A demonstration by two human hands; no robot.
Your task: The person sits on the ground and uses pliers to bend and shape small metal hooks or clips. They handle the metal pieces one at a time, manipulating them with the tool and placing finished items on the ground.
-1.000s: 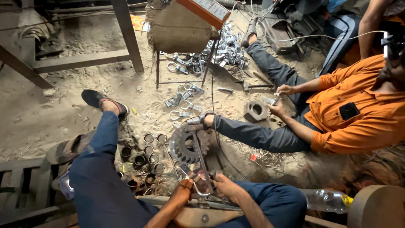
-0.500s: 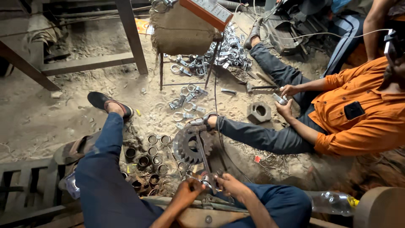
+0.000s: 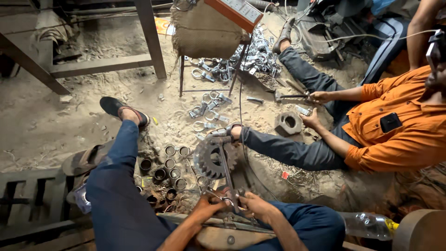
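Observation:
Low in the head view, my left hand and my right hand meet on a small metal clamp piece, both gripping it over a metal block between my knees. Just beyond my hands a toothed gear stands on the sandy floor, with a flat metal bar leaning across it. Several short metal tube rings lie to the left of the gear, beside my left leg.
A co-worker in an orange shirt sits at the right, holding a hammer and a small metal piece over a hexagonal block. A pile of metal clamps lies under a sack-covered stool. A plastic bottle lies at lower right.
My view has shifted slightly down and to the right. My hands have stayed together on the clamp piece, and the co-worker's hands have stayed over the hexagonal block.

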